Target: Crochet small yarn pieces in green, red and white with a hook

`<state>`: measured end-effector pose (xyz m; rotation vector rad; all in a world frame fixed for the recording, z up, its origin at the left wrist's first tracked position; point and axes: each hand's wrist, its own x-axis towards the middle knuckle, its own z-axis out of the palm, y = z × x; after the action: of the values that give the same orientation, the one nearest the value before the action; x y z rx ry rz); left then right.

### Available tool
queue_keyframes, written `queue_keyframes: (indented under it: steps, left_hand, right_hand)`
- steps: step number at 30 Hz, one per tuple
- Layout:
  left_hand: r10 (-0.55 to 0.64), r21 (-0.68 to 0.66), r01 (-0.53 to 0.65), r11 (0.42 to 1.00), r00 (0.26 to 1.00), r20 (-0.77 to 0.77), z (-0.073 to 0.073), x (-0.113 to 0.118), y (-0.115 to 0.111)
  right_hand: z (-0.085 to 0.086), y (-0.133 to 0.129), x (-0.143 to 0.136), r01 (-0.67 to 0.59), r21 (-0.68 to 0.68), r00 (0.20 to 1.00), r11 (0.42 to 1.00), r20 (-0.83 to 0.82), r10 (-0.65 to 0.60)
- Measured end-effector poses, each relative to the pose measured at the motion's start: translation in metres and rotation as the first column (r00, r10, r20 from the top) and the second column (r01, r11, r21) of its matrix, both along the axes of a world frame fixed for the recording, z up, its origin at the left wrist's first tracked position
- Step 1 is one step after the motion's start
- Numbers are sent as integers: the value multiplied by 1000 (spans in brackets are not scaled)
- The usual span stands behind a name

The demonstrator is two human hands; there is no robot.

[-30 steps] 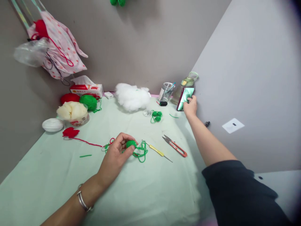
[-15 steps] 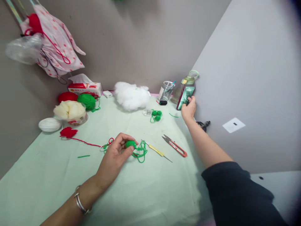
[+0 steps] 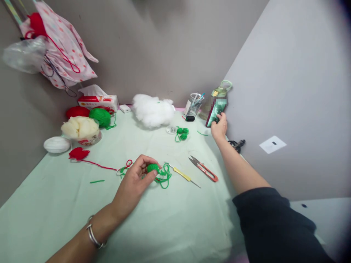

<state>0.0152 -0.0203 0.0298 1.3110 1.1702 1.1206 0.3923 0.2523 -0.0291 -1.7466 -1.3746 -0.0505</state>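
My left hand (image 3: 137, 177) is closed around a small green crochet piece (image 3: 152, 167), pinched between thumb and fingers. Loose green yarn (image 3: 165, 179) trails from it onto the cloth. Just right of that lies a yellow-handled crochet hook (image 3: 182, 174), then red-handled thread snips (image 3: 204, 170). At the back right my right hand (image 3: 220, 128) reaches to a phone (image 3: 216, 111) propped upright against a green water bottle (image 3: 221, 89). The thumb and a finger lie apart at the lit screen; the other fingers are partly hidden.
White stuffing (image 3: 153, 111) lies at the back, beside a clear cup (image 3: 194, 104) of pens. Small green yarn pieces (image 3: 182, 133) sit nearer. On the left are yarn balls (image 3: 100, 117), a tub (image 3: 90, 138), a tissue box (image 3: 109, 103) and red yarn (image 3: 79, 153). Walls bound the table.
The phone screen looks slightly different, and the right-hand fingers have shifted a little on it. My left hand keeps its hold on the crochet piece. The view has moved slightly.
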Motion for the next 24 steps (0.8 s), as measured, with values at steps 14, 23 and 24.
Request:
queue_keyframes:
  steps: [14, 23, 24]
  left_hand:
    - [1, -17, -1, 1000, 1000, 2, -1, 1, 0]
    - [-21, -14, 21, 1000, 999, 27, -1, 1, -1]
    - [-24, -15, 24, 1000, 999, 28, -2, 1, -1]
  right_hand:
    - [-7, 0, 5, 56, -29, 996, 998, -74, -58]
    - [-10, 0, 16, 118, -27, 987, 993, -103, -120]
    - [-10, 0, 17, 126, -29, 986, 992, -103, -128]
